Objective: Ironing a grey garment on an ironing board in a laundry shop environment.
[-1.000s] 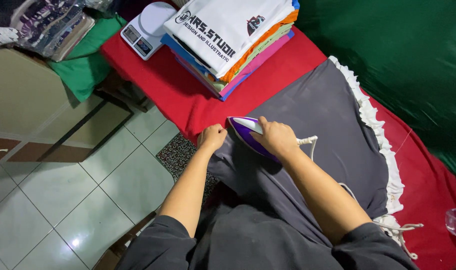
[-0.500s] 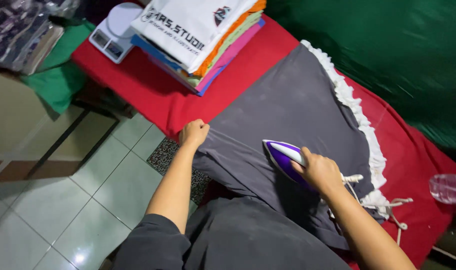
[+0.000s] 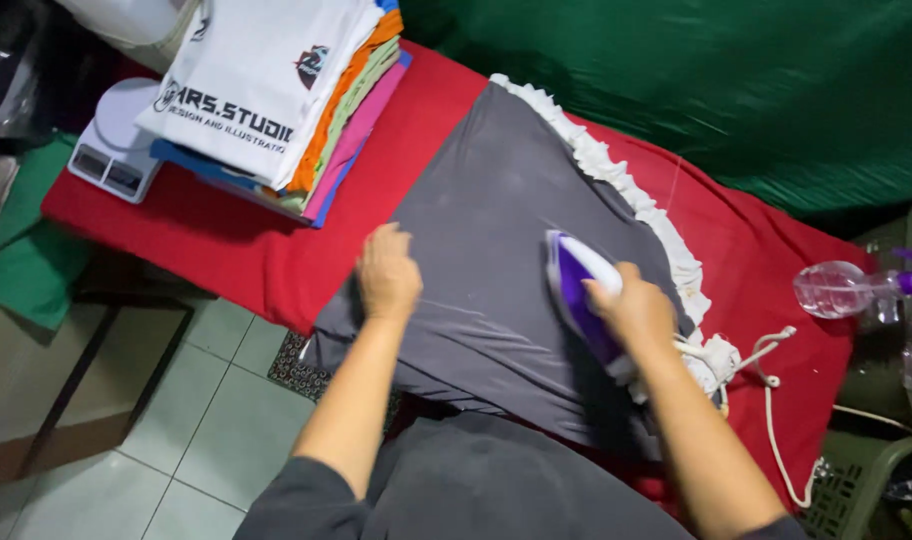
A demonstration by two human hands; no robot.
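at the far left a small white kitchen scale [image 3: 111,145] sits at the corner of the worktop [image 3: 226,250], which is draped in red cloth, and just beside it rises a stack of folded shirts [image 3: 286,100], a white printed one on top with orange, green, pink and blue edges showing beneath. next along, the left hand [image 3: 388,272] lies palm down on the near edge of a grey garment [image 3: 486,250], fingers spread flat and gripping nothing, only pressing the cloth against the worktop. the garment is laid out across the middle of the red cover, its white frilled trim [image 3: 626,195] running along the far side, and part of it hangs off the near edge toward the person. to the right of that, the right hand [image 3: 631,310] is wrapped tight round the handle of a purple and white iron [image 3: 576,295] whose base rests on the grey cloth near the trim. a white cord [image 3: 771,400] trails from the iron over the red cover. further right lies a clear plastic bottle [image 3: 836,290], and a green cloth [image 3: 716,90] hangs behind.
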